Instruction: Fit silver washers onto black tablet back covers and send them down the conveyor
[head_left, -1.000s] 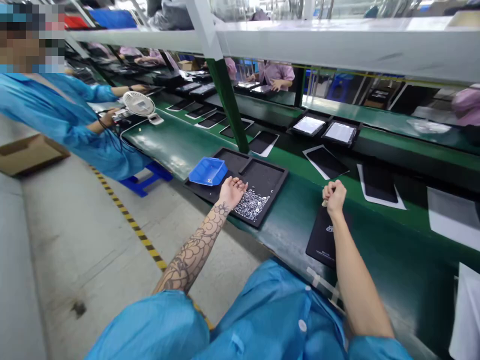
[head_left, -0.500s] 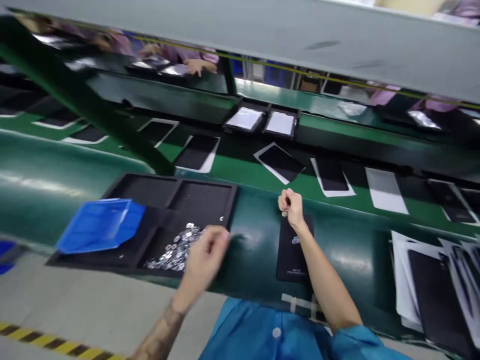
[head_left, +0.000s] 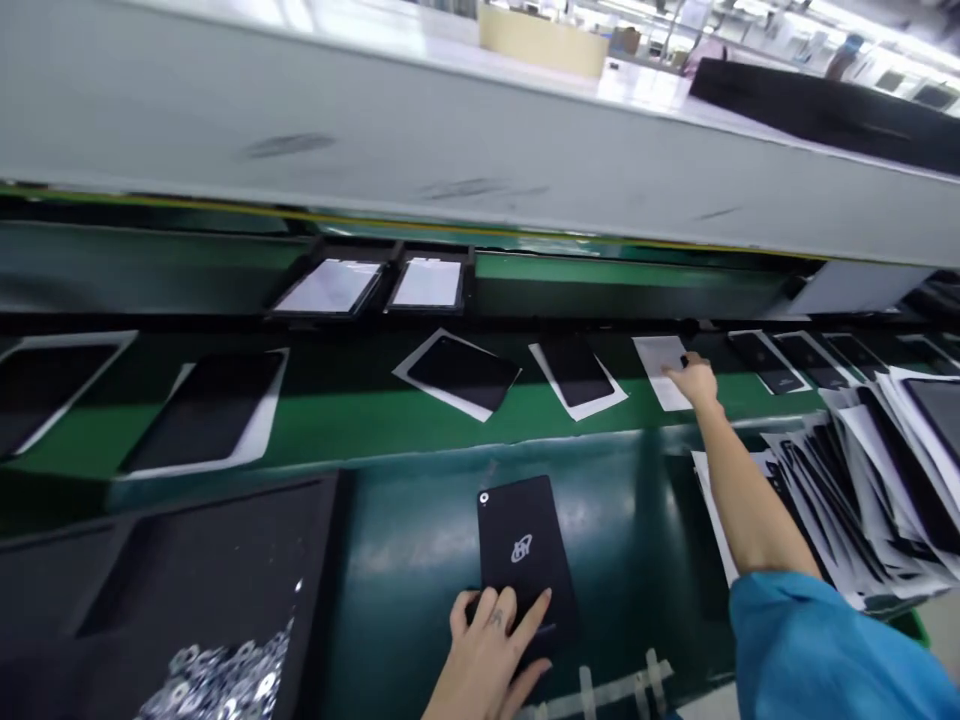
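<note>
Head camera view: the left hand, fingers spread, rests on the flat black rectangular panel near the table's front edge; the right hand reaches the white rectangular sheet, its grip unclear.

Black rectangular panel: white logo, silver-white ring-shaped piece at one corner. Glossy surface: dark teal-green. Flat strip behind: brighter green, black panels on white paper sheets. Divided tray: black; small metal rings, silver. Long shelf edge: pale grey, dark streaked scuffs; thin line beneath, yellow. Curved band: cream. Cloth sleeve: bright blue.
</note>
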